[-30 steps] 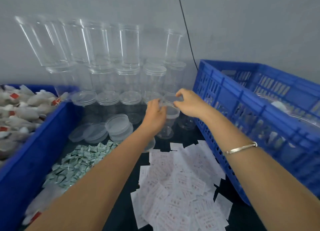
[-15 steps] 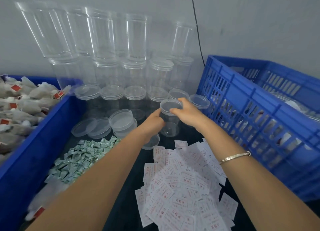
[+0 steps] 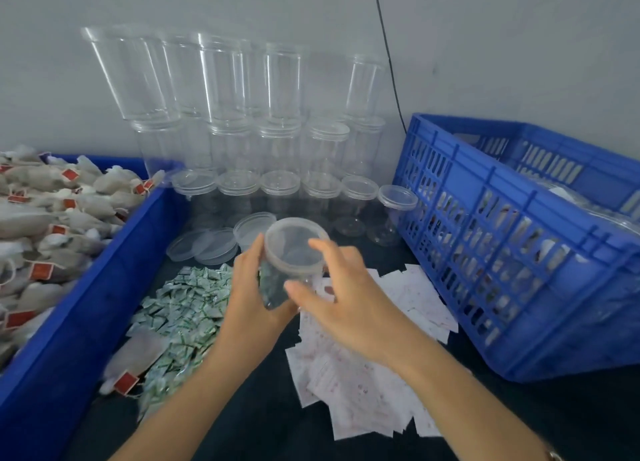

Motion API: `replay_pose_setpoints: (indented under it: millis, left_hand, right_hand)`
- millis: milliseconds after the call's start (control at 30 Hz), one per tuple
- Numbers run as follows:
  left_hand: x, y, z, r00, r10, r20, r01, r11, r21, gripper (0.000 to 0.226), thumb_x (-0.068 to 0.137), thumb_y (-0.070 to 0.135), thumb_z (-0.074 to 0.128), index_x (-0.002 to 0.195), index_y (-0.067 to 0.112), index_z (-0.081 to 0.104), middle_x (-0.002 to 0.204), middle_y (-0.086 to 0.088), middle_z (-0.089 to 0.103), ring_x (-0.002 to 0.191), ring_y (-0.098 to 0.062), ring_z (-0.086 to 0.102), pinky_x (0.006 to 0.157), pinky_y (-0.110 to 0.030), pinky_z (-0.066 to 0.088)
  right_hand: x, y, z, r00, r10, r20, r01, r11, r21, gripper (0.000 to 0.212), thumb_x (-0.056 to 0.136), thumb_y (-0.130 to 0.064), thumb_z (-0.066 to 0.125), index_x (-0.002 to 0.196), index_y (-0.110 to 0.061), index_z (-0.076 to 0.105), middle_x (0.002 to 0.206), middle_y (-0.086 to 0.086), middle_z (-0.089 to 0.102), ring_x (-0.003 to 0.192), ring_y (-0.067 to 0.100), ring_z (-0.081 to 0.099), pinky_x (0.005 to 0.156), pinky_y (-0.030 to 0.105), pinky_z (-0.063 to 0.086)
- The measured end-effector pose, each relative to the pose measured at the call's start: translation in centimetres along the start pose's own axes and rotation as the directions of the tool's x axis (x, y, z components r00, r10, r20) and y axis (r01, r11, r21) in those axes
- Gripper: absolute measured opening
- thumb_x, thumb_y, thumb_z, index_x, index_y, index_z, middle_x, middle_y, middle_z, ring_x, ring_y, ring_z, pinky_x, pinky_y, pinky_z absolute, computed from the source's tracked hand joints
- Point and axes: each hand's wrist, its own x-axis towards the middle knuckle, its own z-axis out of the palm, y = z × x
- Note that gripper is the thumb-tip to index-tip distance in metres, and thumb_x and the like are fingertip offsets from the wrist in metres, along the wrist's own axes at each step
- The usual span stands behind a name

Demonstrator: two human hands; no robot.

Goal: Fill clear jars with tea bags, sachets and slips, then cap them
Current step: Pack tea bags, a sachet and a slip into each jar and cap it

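A small clear jar (image 3: 292, 249) with a lid on top is held tilted above the dark table, in front of me. My left hand (image 3: 247, 294) grips its body from the left and below. My right hand (image 3: 349, 301) holds it from the right, index finger on the lid's rim and thumb against the side. Nothing shows inside the jar. Tea bags (image 3: 52, 211) with red tags fill the blue bin (image 3: 86, 315) on the left. Green sachets (image 3: 187, 308) lie in a heap under my left hand. White printed slips (image 3: 353, 374) are spread beneath my right arm.
Stacked clear jars (image 3: 242, 114) stand against the grey wall, with a row of capped small jars in front. Loose lids (image 3: 207, 246) lie by the bin. A slatted blue crate (image 3: 502, 246) holding filled jars takes up the right side. One tea bag (image 3: 135, 360) lies on the sachets.
Both hands have lifted the jar out of the back row and pulled it toward me, above the sachets and slips.
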Motion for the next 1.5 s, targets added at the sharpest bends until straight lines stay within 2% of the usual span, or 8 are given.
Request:
replay_pose_setpoints:
  millis: [100,333,467,567,700,900,1000,1500]
  left_hand:
    - [-2.6,-1.4,-1.8,0.996,-0.024,-0.087,0.026,0.999,0.019,0.081,0.072,-0.004,0.078,0.137,0.029,0.042,0.13,0.013,0.046,0.122,0.004,0.044,0.1,-0.02,0.042]
    - [-6.4,-3.7,-3.4,0.976,0.001,-0.217,0.009,0.999,0.045,0.094,0.061,0.01,0.087,0.12,0.053,0.03,0.121,0.027,0.035,0.111,0.024,0.037,0.081,0.005,0.035]
    - [-6.7,-2.7,-3.8,0.974,-0.004,-0.227,0.007,1.0,0.011,0.084,0.058,0.034,0.088,0.117,0.056,0.032,0.116,0.031,0.034,0.113,0.016,0.038,0.083,-0.002,0.038]
    - [-7.8,-2.5,-4.0,0.988,0.059,-0.146,-0.048,0.996,0.077,0.087,0.055,0.04,0.085,0.127,0.044,0.036,0.12,0.017,0.039,0.115,0.011,0.04,0.088,0.001,0.034]
    - [-9.9,-3.5,-3.8,0.999,0.026,-0.045,-0.025,0.999,0.03,0.083,0.055,0.042,0.085,0.126,0.035,0.042,0.118,0.013,0.041,0.116,0.0,0.045,0.088,-0.005,0.038]
    - [-10.0,-6.0,-3.1,0.99,-0.111,0.087,0.118,0.99,-0.081,0.078,0.059,0.024,0.091,0.123,0.027,0.047,0.107,0.022,0.064,0.102,0.004,0.061,0.073,-0.004,0.047]
    - [-9.3,-6.8,-2.9,0.99,-0.126,0.068,0.129,0.991,-0.031,0.084,0.046,0.044,0.09,0.118,0.032,0.049,0.104,0.022,0.064,0.098,0.006,0.06,0.074,-0.006,0.046]
    - [-8.3,-6.3,-3.0,0.99,-0.112,0.085,0.11,0.994,0.026,0.082,0.047,0.043,0.088,0.118,0.037,0.048,0.113,0.012,0.065,0.106,-0.008,0.062,0.09,-0.043,0.053]
  right_hand:
    - [-3.0,-0.9,2.6,0.987,-0.026,0.159,0.03,0.999,-0.026,0.072,0.096,-0.061,0.049,0.152,-0.046,0.008,0.143,-0.025,0.013,0.116,-0.003,0.033,0.086,0.012,0.031]
    - [-5.8,-2.6,4.1,0.911,-0.037,0.411,0.131,0.97,-0.203,0.072,0.093,-0.068,0.048,0.15,-0.052,0.006,0.145,-0.029,0.013,0.098,-0.014,0.043,0.09,0.017,0.038]
    - [-4.6,-3.7,2.1,0.954,-0.044,0.298,0.127,0.956,-0.265,0.063,0.089,-0.071,0.045,0.145,-0.047,0.029,0.136,-0.02,0.04,0.115,-0.006,0.047,0.096,0.022,0.042]
    - [-3.2,-4.9,0.9,0.989,-0.082,0.127,0.122,0.927,-0.356,0.072,0.079,-0.082,0.029,0.133,-0.038,0.046,0.11,-0.019,0.053,0.098,0.001,0.057,0.089,0.034,0.05]
    - [-1.6,-6.0,2.3,0.986,-0.087,0.142,0.162,0.703,-0.693,0.087,0.075,-0.085,0.005,0.113,-0.021,0.052,0.099,-0.004,0.059,0.089,0.021,0.059,0.068,0.038,0.042]
    - [-1.1,-7.0,5.6,0.959,-0.079,0.271,0.277,0.459,-0.844,0.069,0.087,-0.082,0.025,0.07,-0.017,0.035,0.066,-0.004,0.036,0.057,0.017,0.033,0.051,0.032,0.013]
    - [-0.4,-7.0,5.2,0.963,-0.075,0.26,0.262,0.487,-0.833,0.063,0.088,-0.077,0.032,0.071,-0.017,0.033,0.067,-0.005,0.039,0.057,0.013,0.034,0.052,0.033,0.016]
    - [1.8,-7.3,2.3,0.843,0.229,0.486,0.279,0.586,-0.76,0.066,0.072,-0.075,0.067,0.106,-0.029,0.034,0.087,-0.012,0.044,0.074,0.007,0.046,0.055,0.027,0.034]
